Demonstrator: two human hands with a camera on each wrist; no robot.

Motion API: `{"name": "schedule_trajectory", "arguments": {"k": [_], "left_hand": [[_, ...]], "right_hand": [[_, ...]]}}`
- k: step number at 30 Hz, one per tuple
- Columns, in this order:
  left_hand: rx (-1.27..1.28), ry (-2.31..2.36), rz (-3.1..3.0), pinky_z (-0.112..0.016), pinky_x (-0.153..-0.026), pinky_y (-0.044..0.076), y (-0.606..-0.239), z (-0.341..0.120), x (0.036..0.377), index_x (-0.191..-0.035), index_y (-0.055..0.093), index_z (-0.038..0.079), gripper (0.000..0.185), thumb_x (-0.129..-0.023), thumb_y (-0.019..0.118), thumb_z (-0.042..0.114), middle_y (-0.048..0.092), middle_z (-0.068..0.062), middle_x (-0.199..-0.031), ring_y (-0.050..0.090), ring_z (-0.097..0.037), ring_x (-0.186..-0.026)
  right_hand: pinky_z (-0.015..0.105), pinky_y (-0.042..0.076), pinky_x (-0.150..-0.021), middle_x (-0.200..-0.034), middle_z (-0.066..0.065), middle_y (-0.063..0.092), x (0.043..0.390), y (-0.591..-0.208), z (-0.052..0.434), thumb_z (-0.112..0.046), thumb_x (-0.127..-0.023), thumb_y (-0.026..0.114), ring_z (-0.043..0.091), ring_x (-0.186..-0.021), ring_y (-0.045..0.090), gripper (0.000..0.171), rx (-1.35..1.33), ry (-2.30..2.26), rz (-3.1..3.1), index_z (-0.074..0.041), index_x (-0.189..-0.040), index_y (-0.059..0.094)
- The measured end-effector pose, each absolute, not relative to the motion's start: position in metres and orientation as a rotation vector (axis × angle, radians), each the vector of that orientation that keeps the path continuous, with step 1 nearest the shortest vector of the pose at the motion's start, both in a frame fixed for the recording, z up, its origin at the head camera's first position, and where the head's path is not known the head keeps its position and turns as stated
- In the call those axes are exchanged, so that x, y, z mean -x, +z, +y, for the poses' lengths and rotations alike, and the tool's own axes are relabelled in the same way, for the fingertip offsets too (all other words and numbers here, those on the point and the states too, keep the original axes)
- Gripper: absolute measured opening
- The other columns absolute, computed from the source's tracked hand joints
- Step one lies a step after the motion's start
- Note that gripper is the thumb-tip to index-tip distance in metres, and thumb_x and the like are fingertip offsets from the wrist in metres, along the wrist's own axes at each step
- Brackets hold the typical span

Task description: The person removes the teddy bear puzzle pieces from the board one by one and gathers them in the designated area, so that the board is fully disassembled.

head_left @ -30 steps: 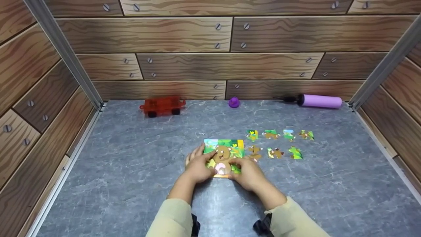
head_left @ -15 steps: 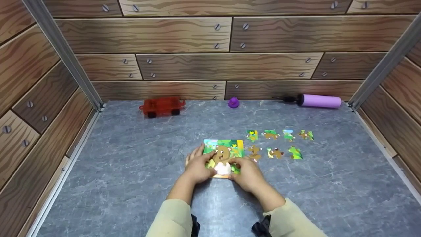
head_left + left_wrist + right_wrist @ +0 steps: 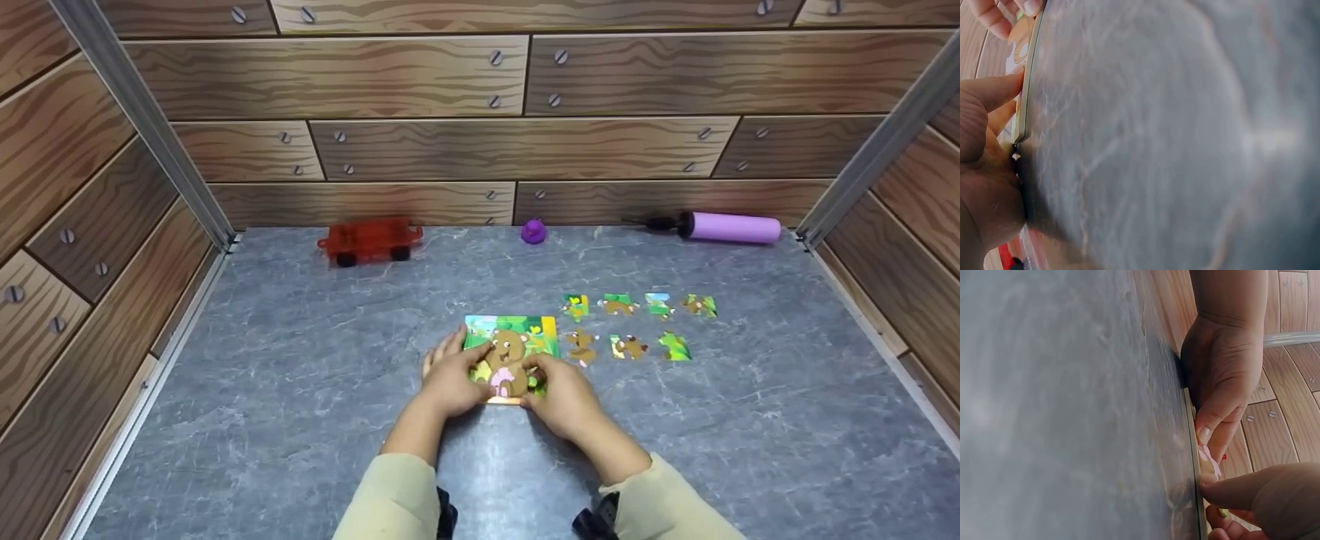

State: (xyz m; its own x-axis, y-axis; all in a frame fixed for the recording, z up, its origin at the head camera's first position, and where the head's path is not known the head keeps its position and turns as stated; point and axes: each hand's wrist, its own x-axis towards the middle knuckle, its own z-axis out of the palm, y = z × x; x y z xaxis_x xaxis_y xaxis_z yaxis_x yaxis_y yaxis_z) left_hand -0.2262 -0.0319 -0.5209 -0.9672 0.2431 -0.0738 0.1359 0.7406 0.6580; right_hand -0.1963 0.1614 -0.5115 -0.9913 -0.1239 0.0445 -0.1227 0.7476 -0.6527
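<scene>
A small jigsaw board (image 3: 517, 336) with a brown bear picture lies on the grey surface in front of me. My left hand (image 3: 448, 377) rests on its left edge, fingers straight along the side and thumb on top. My right hand (image 3: 564, 391) pinches a pink-and-brown puzzle piece (image 3: 507, 377) at the board's lower middle. In the right wrist view the left hand (image 3: 1224, 377) presses down beside the pink piece (image 3: 1208, 458), and my right hand (image 3: 1264, 495) meets it from below. The left wrist view shows the left hand (image 3: 982, 169) against the thin board edge (image 3: 1030, 73).
Several loose puzzle pieces (image 3: 626, 326) lie in two rows right of the board. A red toy car (image 3: 369, 241), a small purple toy (image 3: 533, 232) and a purple pump (image 3: 727, 227) stand along the back wood-pattern wall. Wood-pattern walls close in both sides.
Half a second ago the piece under my right fingers showed white; now it shows pink and brown. Both hands stay at the board.
</scene>
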Motion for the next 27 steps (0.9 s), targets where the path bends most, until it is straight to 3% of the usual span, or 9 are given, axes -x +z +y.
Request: {"name": "schedule_trajectory", "arguments": {"k": [5,20,27], "left_hand": [[-0.306,1.034,2.781,-0.056,-0.114,-0.003,-0.520,-0.030,0.226,-0.139,0.050,0.027,0.074,-0.070,0.077,0.032,0.014,-0.008,-0.160,0.010,-0.031,-0.145],[-0.289,1.032,2.774,-0.055,-0.114,-0.003,-0.521,-0.030,0.227,-0.140,0.050,0.028,0.073,-0.071,0.076,0.032,0.013,-0.006,-0.160,0.009,-0.029,-0.146],[-0.305,1.014,2.778,-0.055,-0.114,-0.006,-0.521,-0.030,0.226,-0.142,0.047,0.027,0.073,-0.074,0.074,0.033,0.009,-0.007,-0.160,-0.002,-0.034,-0.146]], "right_hand": [[0.034,0.049,-0.070,-0.087,-0.002,0.061,0.198,-0.511,0.167,-0.009,-0.075,0.078,0.013,-0.076,0.055,0.043,0.203,-1.118,2.897,-0.012,-0.115,0.063],[0.042,0.050,-0.089,-0.115,0.008,0.057,0.203,-0.498,0.202,-0.007,-0.082,0.074,0.025,-0.100,0.059,0.043,0.183,-1.230,2.888,-0.011,-0.122,0.061],[0.045,0.049,-0.089,-0.117,0.011,0.055,0.204,-0.493,0.228,-0.008,-0.086,0.070,0.028,-0.103,0.058,0.044,0.194,-1.221,2.916,-0.011,-0.128,0.058]]}}
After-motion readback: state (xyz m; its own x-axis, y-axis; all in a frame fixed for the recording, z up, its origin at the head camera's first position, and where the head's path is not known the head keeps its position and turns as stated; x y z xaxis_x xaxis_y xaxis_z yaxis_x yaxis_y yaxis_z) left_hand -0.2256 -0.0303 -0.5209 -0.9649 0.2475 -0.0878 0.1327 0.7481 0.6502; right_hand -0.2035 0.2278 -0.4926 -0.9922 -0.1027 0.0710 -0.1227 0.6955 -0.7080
